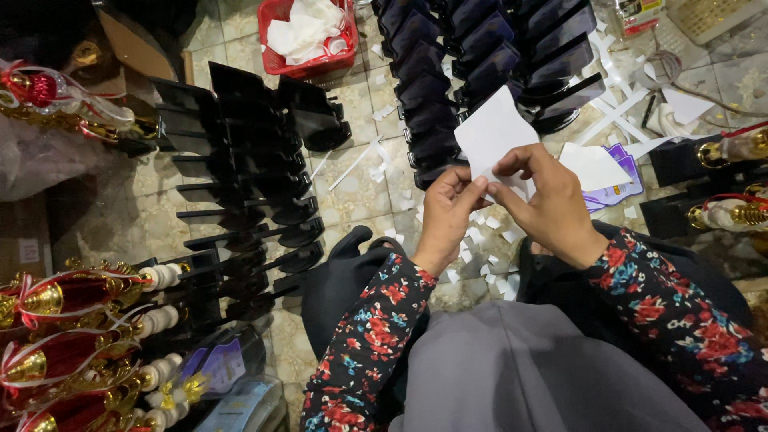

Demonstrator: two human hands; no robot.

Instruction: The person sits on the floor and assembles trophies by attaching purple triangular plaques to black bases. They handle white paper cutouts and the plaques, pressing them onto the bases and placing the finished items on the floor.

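Black bases [264, 172] & scraps [488, 240] around hands [504, 204]

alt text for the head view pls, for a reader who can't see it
Both hands, left hand and right hand, pinch a white paper sheet above a tiled floor littered with white paper scraps. Rows of black trophy bases lie ahead, red-and-gold trophies at left.

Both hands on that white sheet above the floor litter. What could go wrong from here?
1. The white sheet is pinched only at its lower edge by left hand and right hand; it could tear or crease.
2. Peeled bits may vanish among the white scraps on the floor.
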